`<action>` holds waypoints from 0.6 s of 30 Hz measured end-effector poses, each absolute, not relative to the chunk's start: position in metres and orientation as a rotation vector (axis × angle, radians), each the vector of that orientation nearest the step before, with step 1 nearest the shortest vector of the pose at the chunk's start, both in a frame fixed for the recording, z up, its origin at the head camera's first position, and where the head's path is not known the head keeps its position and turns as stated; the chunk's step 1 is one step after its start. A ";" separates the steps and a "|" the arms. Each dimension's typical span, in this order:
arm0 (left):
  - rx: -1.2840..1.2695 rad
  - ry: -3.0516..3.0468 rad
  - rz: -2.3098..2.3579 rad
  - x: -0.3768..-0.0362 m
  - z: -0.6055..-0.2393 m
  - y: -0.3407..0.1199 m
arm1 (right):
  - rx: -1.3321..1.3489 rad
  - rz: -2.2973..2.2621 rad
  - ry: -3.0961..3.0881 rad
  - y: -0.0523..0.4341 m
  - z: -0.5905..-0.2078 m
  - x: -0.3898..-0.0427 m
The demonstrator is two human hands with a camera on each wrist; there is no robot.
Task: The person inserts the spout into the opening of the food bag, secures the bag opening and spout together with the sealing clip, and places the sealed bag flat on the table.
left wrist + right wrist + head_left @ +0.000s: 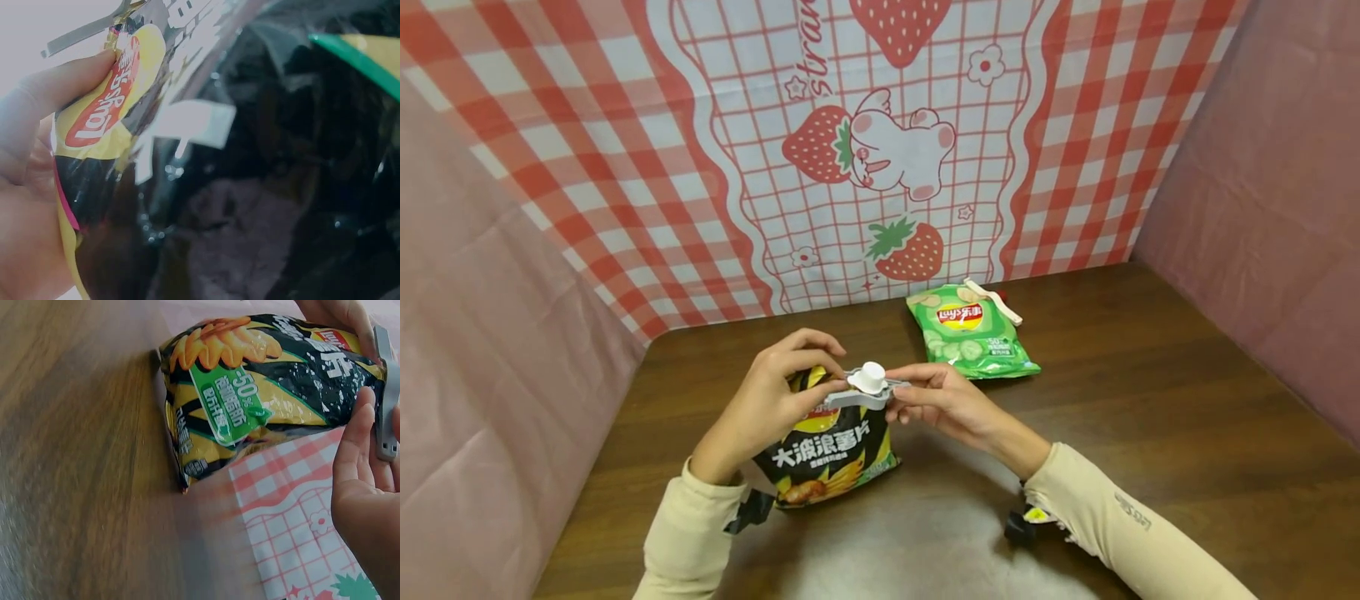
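A black and yellow chip bag (827,450) stands upright on the brown table (1150,433). A grey-white sealing clip (868,385) with a round white knob sits across the bag's top. My left hand (775,396) grips the top of the bag and the clip's left end; in the left wrist view its thumb (56,84) presses the bag (250,187) near the logo. My right hand (936,400) pinches the clip's right end; the clip (387,400) shows in the right wrist view beside my fingers (359,444), with the bag (262,387) behind.
A green chip bag (970,332) lies flat on the table behind, with a cream clip (994,301) across its far corner. A red-checked strawberry cloth (865,150) hangs at the back. Pink panels (1262,183) wall both sides.
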State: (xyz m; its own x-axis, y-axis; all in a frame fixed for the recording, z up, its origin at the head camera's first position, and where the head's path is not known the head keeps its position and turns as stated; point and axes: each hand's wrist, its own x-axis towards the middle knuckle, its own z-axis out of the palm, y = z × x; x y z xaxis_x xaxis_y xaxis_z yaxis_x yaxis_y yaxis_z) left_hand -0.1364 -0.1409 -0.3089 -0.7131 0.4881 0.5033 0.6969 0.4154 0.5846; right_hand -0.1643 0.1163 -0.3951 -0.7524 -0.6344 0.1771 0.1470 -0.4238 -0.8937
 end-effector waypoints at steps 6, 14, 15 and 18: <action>-1.016 -2.435 -1.151 -0.134 -0.308 -0.141 | -0.661 -2.225 1.324 0.113 -0.394 -0.162; -1.060 -2.451 -1.141 -0.134 -0.305 -0.141 | -0.692 -2.255 1.378 0.112 -0.392 -0.161; -1.066 -2.467 -1.138 -0.134 -0.303 -0.142 | -0.700 -2.252 1.381 0.112 -0.392 -0.161; -1.069 -2.548 -1.117 -0.131 -0.297 -0.147 | -0.715 -2.242 1.386 0.111 -0.391 -0.162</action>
